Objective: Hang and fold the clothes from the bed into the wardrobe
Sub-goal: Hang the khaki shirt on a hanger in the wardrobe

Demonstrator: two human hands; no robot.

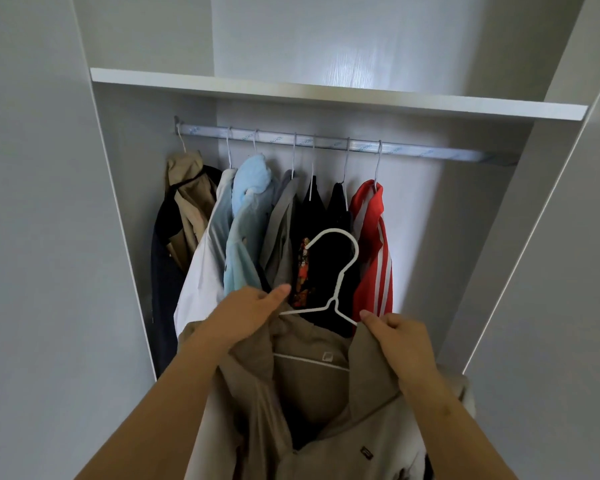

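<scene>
A khaki jacket (312, 403) hangs on a white hanger (340, 271) that I hold up in front of the open wardrobe. My left hand (246, 317) grips the jacket's left shoulder over the hanger arm. My right hand (399, 337) pinches the right shoulder of the jacket at the hanger's other arm. The hanger's hook points up and left, well below the metal rail (430, 152), free of it.
Several garments hang on the rail: a tan and black jacket (184, 209), a light blue shirt (250, 216), dark tops (326, 237), a red jacket with white stripes (373, 244). The rail's right end is bare. A white shelf (326, 93) runs above.
</scene>
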